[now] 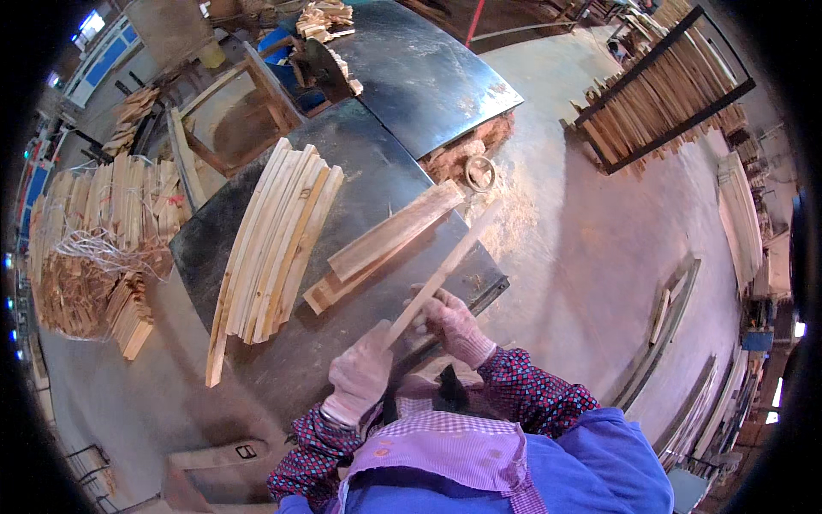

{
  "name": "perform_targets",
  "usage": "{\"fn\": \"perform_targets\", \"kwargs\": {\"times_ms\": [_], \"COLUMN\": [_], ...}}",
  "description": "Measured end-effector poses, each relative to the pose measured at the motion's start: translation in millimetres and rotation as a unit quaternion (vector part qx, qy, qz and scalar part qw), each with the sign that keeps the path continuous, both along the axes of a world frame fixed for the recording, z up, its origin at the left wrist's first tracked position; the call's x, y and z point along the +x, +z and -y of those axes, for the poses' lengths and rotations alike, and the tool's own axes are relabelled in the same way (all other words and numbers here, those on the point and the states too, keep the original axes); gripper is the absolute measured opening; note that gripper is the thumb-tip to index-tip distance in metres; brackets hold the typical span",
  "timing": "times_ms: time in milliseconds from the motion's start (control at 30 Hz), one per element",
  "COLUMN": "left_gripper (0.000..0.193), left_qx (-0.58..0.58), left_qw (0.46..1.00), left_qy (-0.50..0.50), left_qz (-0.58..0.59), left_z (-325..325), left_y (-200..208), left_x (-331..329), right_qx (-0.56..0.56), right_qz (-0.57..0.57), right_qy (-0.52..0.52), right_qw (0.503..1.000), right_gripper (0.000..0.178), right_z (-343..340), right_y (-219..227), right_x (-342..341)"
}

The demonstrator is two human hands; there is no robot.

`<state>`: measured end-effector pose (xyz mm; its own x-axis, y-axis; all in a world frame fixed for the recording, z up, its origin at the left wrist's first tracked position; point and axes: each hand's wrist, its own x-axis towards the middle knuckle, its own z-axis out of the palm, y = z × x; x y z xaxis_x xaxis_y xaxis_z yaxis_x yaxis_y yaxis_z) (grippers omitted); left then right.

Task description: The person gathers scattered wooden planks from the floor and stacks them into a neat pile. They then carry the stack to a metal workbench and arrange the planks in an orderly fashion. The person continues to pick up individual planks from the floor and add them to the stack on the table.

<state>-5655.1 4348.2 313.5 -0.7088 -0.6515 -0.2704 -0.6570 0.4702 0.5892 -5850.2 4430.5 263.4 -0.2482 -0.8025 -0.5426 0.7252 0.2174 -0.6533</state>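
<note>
A thin strip of wood slants up and away from me, held in both gloved hands over the near edge of a dark metal table. My left hand is closed round its near end. Further along the strip, my right hand grips it with curled fingers. Just beyond my hands, two wider boards lie on the table, one partly over the other. To their left rests a row of long narrow wooden strips, side by side.
A round saw blade stands up at the table's far side, near small wood pieces. A handwheel and sawdust are beyond the table's right edge. Bundled wood stands left; a black-framed rack of strips is far right.
</note>
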Motion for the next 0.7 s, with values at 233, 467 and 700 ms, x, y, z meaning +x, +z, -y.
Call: {"fn": "perform_targets", "kwargs": {"times_ms": [233,467,700], "left_gripper": [0.051,0.046,0.05], "left_qx": [0.128,-0.242,-0.3], "left_qw": [0.976,0.966,0.933], "left_qy": [0.032,0.042,0.125], "left_qz": [-0.172,0.078,0.152], "left_z": [24.0,76.3,131.0], "left_y": [-19.6,22.6,-40.1], "left_x": [16.1,32.7,64.1], "right_qx": [0.026,0.072,0.057], "right_qz": [-0.096,-0.145,-0.168], "right_qy": [0.021,0.047,0.098], "right_qw": [0.995,0.986,0.979], "right_gripper": [0.033,0.037,0.035], "right_z": [19.7,33.9,33.4], "right_y": [23.0,35.1,17.4], "right_x": [-5.6,-8.0,-1.4]}}
